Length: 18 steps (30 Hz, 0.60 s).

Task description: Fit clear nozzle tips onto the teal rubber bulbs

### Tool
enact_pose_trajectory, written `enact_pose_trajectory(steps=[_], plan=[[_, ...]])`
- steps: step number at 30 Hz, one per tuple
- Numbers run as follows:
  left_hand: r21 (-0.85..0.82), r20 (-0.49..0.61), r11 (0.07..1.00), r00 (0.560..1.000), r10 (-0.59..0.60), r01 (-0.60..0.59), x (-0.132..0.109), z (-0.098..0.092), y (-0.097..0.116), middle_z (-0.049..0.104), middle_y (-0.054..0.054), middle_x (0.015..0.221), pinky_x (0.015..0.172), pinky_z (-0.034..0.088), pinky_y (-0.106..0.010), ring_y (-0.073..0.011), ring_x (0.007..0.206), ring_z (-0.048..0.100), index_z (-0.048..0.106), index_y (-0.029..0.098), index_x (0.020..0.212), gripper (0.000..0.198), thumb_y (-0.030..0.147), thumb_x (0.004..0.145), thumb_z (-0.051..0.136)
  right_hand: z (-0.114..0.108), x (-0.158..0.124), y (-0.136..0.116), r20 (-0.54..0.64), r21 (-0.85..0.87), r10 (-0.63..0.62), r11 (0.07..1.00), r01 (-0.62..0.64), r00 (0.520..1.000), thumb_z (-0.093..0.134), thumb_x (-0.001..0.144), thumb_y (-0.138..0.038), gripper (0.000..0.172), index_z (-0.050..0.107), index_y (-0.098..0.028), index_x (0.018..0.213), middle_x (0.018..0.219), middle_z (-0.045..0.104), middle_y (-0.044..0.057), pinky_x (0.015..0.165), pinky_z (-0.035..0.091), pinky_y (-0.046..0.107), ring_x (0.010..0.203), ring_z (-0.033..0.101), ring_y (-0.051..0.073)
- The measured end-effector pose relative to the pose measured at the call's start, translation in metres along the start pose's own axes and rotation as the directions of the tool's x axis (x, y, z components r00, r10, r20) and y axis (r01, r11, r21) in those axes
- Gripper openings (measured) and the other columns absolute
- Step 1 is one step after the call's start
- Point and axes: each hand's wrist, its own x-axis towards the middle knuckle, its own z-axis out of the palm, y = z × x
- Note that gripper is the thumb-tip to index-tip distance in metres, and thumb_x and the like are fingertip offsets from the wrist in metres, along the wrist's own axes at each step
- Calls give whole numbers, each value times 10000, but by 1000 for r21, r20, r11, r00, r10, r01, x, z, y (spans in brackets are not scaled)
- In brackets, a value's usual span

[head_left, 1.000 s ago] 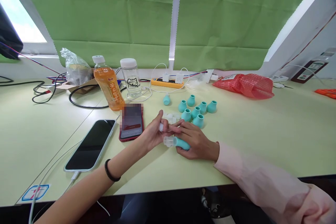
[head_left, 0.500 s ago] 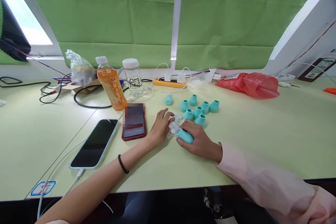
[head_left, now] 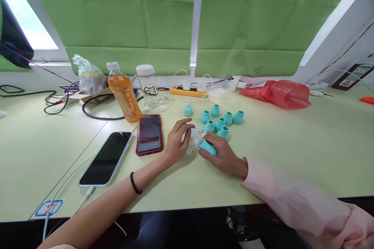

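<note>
In my right hand [head_left: 223,153] is a teal rubber bulb [head_left: 208,148], lying on its side with its mouth pointing left and the fingers wrapped round it. My left hand [head_left: 177,142] is just left of it, fingers bent and apart, with nothing visible held. Between the hands lies a small heap of translucent plastic pieces [head_left: 195,137], partly hidden by my fingers. Just behind my right hand, several more teal bulbs [head_left: 220,124] stand upright with their open necks up. One separate teal bulb [head_left: 187,110] lies farther back, on the left.
Left of my hands lie a red-cased phone [head_left: 149,134] and a larger phone on a cable [head_left: 106,159]. Behind them stand an orange drink bottle [head_left: 124,95] and a clear cup [head_left: 148,87]. A yellow power strip [head_left: 188,92] and a red bubble-wrap bag [head_left: 276,94] lie at the back.
My left hand has drawn slightly left and toward me, its fingers spreading. The translucent piece seen at the mouth of the held bulb no longer shows there. My right hand has barely shifted.
</note>
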Motion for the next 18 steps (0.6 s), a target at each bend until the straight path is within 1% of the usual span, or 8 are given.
enact_pose_trajectory(steps=[3,5,8,10,12,14,16,18], plan=[[-110,-30,994,999,22,-25,-3,-4,12,552,-95,934,786,403,-313,-171,899,507,517,149,879,181,169,816,348,-3,-1,-2,9,31,13,999,-13,1000,458,760,-241,114,418,-173,678,636,439,5,590,346,273,630,386,132],[-144,-34,989,999,16,-20,-5,-5,17,552,-80,846,740,412,-315,-174,827,509,520,143,859,149,208,796,401,-4,-2,-3,-3,29,10,1000,-10,1000,464,754,-236,95,427,-175,692,644,450,4,601,348,277,630,387,132],[-169,-49,983,995,-81,72,-6,-2,20,536,-43,741,659,418,-289,-160,730,494,538,153,773,103,246,729,530,-4,-3,-1,-67,11,17,1000,-16,998,485,728,-217,78,433,-177,687,630,446,0,599,348,277,618,387,130],[-219,-47,967,988,-147,133,-6,1,21,527,-25,679,616,413,-269,-145,676,482,544,155,692,105,252,692,584,-3,-2,0,-119,-3,40,999,-41,992,493,716,-212,64,444,-176,696,632,449,1,600,351,276,624,395,133],[-302,-23,936,980,-200,184,-6,4,21,517,-18,645,595,408,-260,-133,639,476,548,150,646,120,254,693,588,-2,-2,0,-151,-22,51,998,-55,987,497,712,-215,54,459,-177,712,641,463,4,608,354,280,630,402,136],[-402,30,886,970,-242,234,-7,5,21,510,-17,640,585,408,-255,-124,617,481,556,143,642,132,253,714,567,-2,-2,1,-165,-39,46,998,-53,985,499,709,-220,52,470,-178,721,646,476,6,618,357,284,629,407,137],[-482,91,835,963,-254,266,-7,5,21,514,-18,646,587,408,-251,-121,620,491,565,137,657,135,247,733,548,-2,-1,1,-168,-48,42,998,-50,985,496,709,-219,48,479,-177,725,647,484,7,621,359,284,628,413,138],[-527,130,803,960,-249,280,-7,4,21,523,-17,648,595,403,-245,-119,630,496,574,136,666,135,241,742,539,-3,-1,1,-169,-47,45,997,-53,985,489,712,-216,44,487,-176,728,652,491,11,618,361,281,634,421,139]])
